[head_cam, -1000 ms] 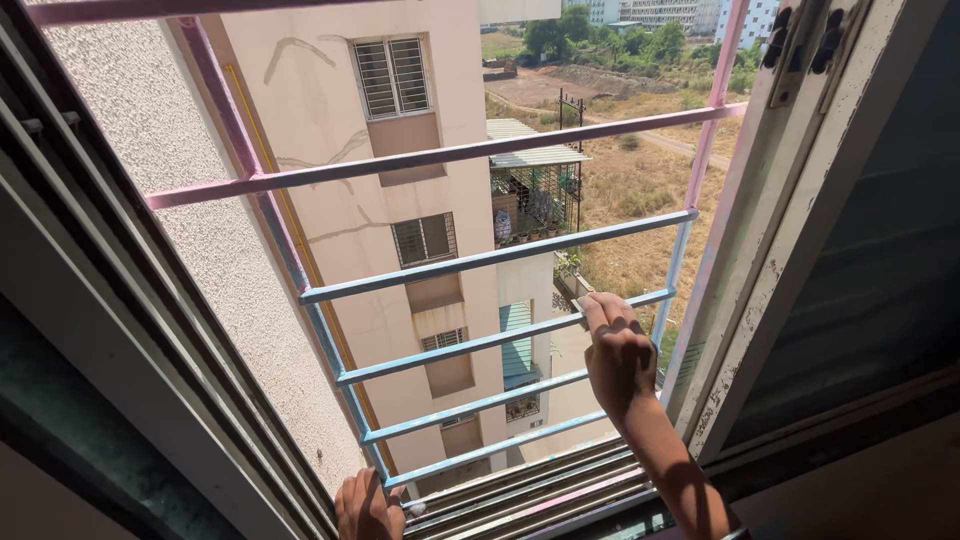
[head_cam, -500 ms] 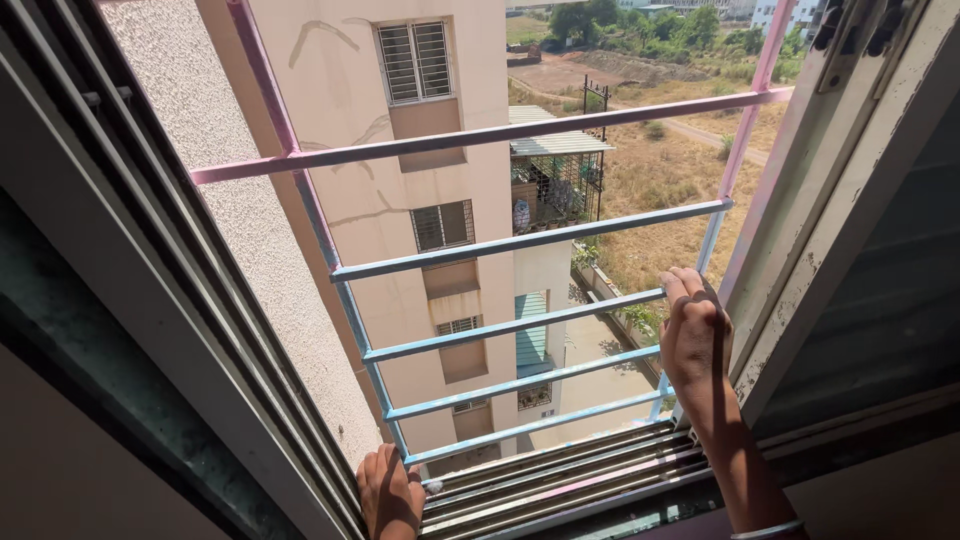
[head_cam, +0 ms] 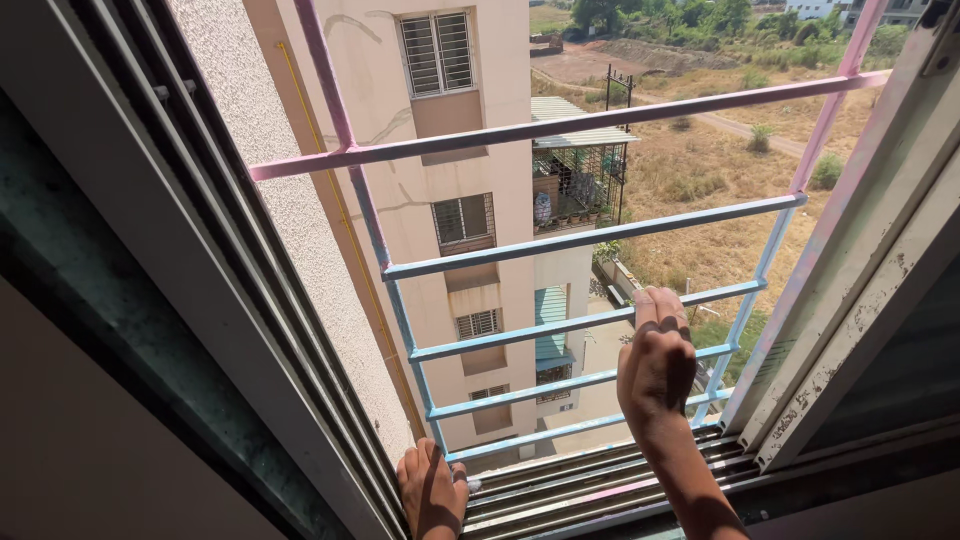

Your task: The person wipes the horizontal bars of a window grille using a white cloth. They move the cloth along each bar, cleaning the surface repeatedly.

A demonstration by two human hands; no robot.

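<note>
Right hand (head_cam: 655, 365) grips a thin blue metal grille bar (head_cam: 590, 320).

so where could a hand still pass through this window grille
The widest gap lies between the pink bar and the top blue bar, free across its width. The lower blue bars sit closer together, and the right hand grips one there. The left hand rests on the track rails at the bottom corner.
</note>
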